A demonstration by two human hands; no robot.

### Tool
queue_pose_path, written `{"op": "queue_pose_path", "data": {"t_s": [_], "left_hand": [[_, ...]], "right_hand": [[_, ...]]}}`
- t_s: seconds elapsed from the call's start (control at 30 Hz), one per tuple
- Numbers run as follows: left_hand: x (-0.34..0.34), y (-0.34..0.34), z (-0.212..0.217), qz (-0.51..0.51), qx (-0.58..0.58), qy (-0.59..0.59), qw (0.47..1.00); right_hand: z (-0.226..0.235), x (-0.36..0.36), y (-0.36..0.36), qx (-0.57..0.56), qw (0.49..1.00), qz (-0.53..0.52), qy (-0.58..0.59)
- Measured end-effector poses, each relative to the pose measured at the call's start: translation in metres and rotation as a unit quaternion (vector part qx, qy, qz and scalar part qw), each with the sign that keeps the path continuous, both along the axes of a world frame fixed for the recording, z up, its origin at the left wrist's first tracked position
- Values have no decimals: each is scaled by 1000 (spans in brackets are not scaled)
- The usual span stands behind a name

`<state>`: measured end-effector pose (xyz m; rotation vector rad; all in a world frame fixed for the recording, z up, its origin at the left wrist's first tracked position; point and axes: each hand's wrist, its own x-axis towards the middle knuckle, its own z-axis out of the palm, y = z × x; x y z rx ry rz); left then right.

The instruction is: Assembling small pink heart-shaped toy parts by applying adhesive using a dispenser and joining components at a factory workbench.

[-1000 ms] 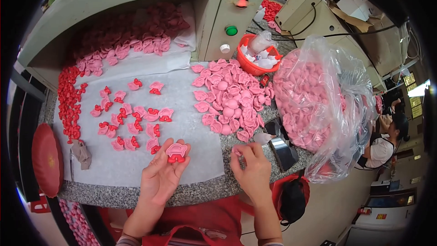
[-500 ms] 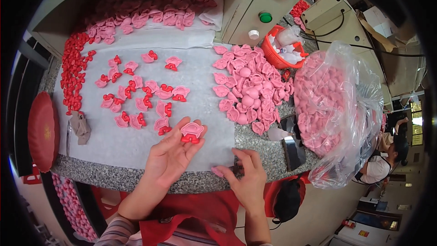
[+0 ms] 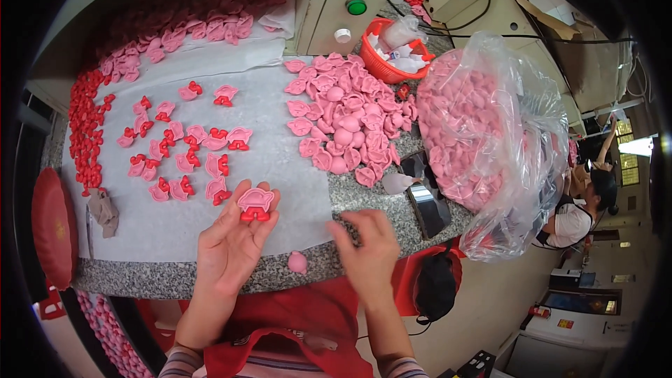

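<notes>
My left hand (image 3: 229,238) holds up a small moulded piece (image 3: 256,203), a pink shell-like top joined to a red two-footed base, on its fingertips with the thumb at the side. My right hand (image 3: 367,245) hovers over the table's front edge, fingers bent and apart, with nothing visible in it. Between the hands, a rounded pink piece (image 3: 297,262) lies alone on the granite edge. Several joined pink-and-red pieces (image 3: 222,96) are spread over the white sheet (image 3: 280,231). Just beyond my right hand is a pale squeeze bottle (image 3: 399,183).
Loose pink pieces (image 3: 343,112) form a heap, beside a clear plastic bag (image 3: 518,161) full of more. A red basket (image 3: 381,66) holds small bottles. Phone (image 3: 428,210), grey cloth (image 3: 103,211), red parts (image 3: 87,133) and red tray (image 3: 54,231) lie around. Another person (image 3: 570,220) is at far right.
The view has shifted right. My right hand has let go of the rounded pink piece at the table edge and lifted away. My left hand still holds the pink-and-red piece.
</notes>
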<state>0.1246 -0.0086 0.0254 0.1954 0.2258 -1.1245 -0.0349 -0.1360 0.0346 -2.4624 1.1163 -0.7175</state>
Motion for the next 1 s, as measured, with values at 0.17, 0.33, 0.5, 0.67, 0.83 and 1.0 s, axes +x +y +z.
{"op": "queue_pose_path", "data": {"t_s": [0.17,0.33,0.5,0.67,0.83,1.0], "left_hand": [[-6,-6,-3,4,-3,10,1000],[-13,-4,4,-20,-9,22,1000],[-7,-1,4,-6,2,6,1000],[-4,0,5,0,8,-14,1000],[-8,-7,8,-16,42,-11,999],[-5,0,6,-10,20,2,1000]], "right_hand": [[-27,-72,-83,-162,977,-128,45],[-32,-71,-112,-185,972,-139,31],[-34,-74,-133,-169,974,-152,25],[-7,-62,-70,-186,976,-106,25],[-1,-23,22,66,962,265,-2],[1,-3,19,70,946,316,21]]}}
